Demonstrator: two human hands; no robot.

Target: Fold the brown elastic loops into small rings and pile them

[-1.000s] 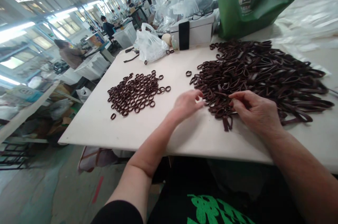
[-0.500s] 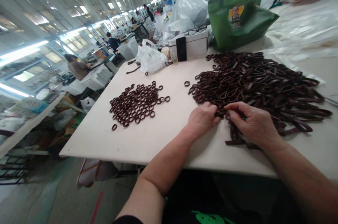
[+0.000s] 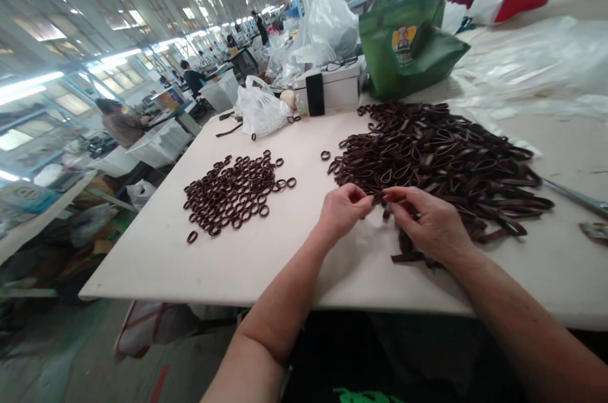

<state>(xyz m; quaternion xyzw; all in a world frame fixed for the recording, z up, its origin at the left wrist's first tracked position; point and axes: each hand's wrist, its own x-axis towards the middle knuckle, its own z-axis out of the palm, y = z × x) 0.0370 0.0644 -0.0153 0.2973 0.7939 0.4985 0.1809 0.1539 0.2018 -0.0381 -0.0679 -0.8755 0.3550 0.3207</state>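
My left hand and my right hand meet at the near left side of a heap of dark brown strap loops. Both hands are closed in a pinch, fingertips close together, on a small dark brown strap piece raised a little above the table. Fingers cover most of this piece, so its full shape is hidden. Under my right hand a loose strap end lies flat. Further left, many small dark brown rings are spread in a patch on the pale table.
Behind the heap stand a green bag, a white box with a dark phone-like slab, and a white plastic bag. A long metal tool lies at the right. People work at far tables.
My hands have lifted slightly off the table, with the strap piece now raised between them. My view has shifted right, so the metal tool shows more fully.
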